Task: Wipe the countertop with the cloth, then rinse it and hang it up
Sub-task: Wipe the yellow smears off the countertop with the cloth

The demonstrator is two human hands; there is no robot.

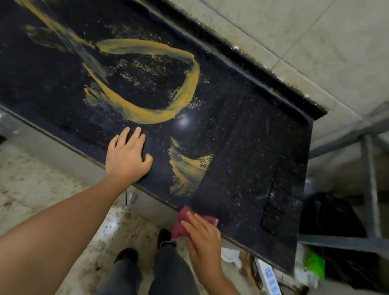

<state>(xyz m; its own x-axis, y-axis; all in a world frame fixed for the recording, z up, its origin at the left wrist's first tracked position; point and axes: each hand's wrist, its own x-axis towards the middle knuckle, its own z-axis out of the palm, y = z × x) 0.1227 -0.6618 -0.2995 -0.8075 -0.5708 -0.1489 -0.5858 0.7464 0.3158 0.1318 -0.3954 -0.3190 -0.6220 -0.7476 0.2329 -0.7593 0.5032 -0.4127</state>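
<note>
Right hand (201,236) flat on maroon cloth (180,225) — fingers straight, countertop (248,140) edge, left hand (127,156) spread palm-down

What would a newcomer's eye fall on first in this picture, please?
A yellow-orange smear looping across the middle of the black speckled countertop stands out most, with a smaller smear patch nearer the front edge. At that edge the right hand presses a maroon cloth, while the left hand rests flat beside the loop.
</note>
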